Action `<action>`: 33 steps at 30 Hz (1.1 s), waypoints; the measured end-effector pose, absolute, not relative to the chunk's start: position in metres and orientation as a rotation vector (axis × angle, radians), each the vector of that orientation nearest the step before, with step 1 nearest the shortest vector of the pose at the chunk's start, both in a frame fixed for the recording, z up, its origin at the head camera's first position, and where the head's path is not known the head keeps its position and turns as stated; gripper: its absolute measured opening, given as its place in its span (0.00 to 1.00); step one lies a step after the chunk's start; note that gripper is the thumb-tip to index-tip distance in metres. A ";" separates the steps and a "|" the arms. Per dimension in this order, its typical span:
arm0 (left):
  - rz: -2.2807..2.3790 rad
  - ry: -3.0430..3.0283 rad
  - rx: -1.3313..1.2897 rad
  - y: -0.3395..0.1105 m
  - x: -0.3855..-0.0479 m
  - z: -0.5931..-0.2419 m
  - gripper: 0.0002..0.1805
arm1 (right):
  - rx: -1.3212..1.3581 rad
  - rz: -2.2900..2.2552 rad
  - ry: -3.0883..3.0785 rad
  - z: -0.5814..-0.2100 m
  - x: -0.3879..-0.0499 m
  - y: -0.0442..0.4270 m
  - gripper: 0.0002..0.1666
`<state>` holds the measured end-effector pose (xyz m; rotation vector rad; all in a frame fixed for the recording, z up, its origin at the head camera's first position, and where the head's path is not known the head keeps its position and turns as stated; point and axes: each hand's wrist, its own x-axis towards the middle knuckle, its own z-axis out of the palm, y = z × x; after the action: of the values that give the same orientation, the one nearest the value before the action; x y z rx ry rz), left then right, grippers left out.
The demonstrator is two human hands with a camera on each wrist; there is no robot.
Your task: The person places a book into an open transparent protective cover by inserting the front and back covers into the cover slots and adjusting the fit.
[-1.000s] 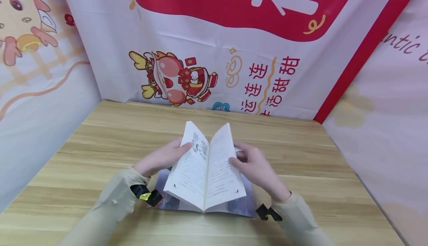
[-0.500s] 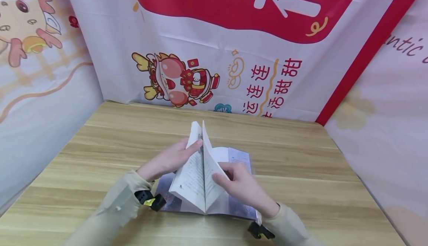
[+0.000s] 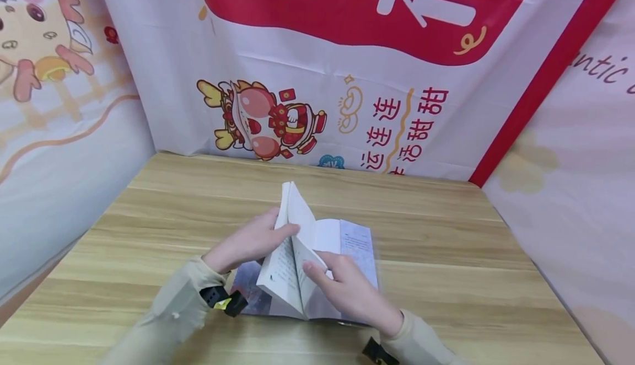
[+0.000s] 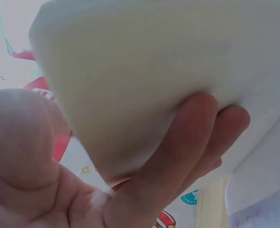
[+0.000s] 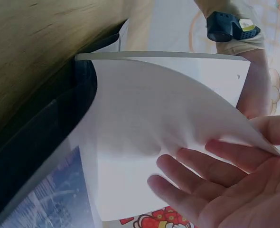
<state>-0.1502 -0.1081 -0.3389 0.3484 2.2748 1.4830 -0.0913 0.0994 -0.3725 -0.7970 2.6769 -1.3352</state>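
An open book (image 3: 279,274) with printed pages is raised off its blue-purple cover (image 3: 358,249), which lies spread on the table. My left hand (image 3: 250,242) grips the left block of pages, thumb over the inner side; in the left wrist view its fingers (image 4: 182,147) lie behind the block. My right hand (image 3: 347,288) pinches the lower outer part of the right-hand page between thumb and fingers. That page (image 5: 154,104) bows in the right wrist view, with the fingers (image 5: 201,173) spread along its back. The print is too small to read.
The wood-grain table (image 3: 446,243) extends around the book. Behind it hangs a white and red printed cloth (image 3: 317,51), with more printed cloth at both sides. Black wrist straps (image 3: 223,299) sit over the light sleeves.
My right hand has moved left and toward me, bringing the right-hand page over toward the left block. More of the cover's right side shows. My left hand keeps its grip, its thumb slightly lower.
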 end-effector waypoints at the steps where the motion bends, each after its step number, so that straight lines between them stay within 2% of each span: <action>1: 1.481 2.278 0.345 -0.109 -0.150 -0.339 0.25 | -0.821 -1.328 2.676 -0.374 -0.091 0.099 0.19; 9: 1.457 2.251 0.388 -0.124 -0.153 -0.339 0.24 | -1.108 -1.107 2.636 -0.382 -0.092 0.096 0.40; 17: 1.354 2.284 0.395 -0.131 -0.157 -0.337 0.32 | -1.257 -0.718 2.863 -0.374 -0.107 0.124 0.23; 20: 1.326 2.303 0.379 -0.132 -0.158 -0.337 0.34 | -1.062 -0.543 3.070 -0.371 -0.116 0.139 0.25; 23: 1.318 2.305 0.379 -0.132 -0.159 -0.337 0.35 | -0.756 -0.494 3.087 -0.368 -0.125 0.152 0.29; 28: 1.307 2.309 0.385 -0.134 -0.159 -0.337 0.36 | -0.321 -0.540 2.927 -0.368 -0.138 0.168 0.40; 30: 1.304 2.310 0.383 -0.135 -0.159 -0.337 0.35 | -0.232 -0.603 2.884 -0.370 -0.144 0.173 0.41; 33: 1.317 2.294 0.380 -0.138 -0.158 -0.336 0.35 | -0.171 -0.784 2.825 -0.375 -0.152 0.179 0.37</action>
<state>-0.1581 -0.1376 -0.3360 0.3802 2.2945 1.3165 -0.1518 0.1789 -0.3745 -0.1714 2.8246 -0.7842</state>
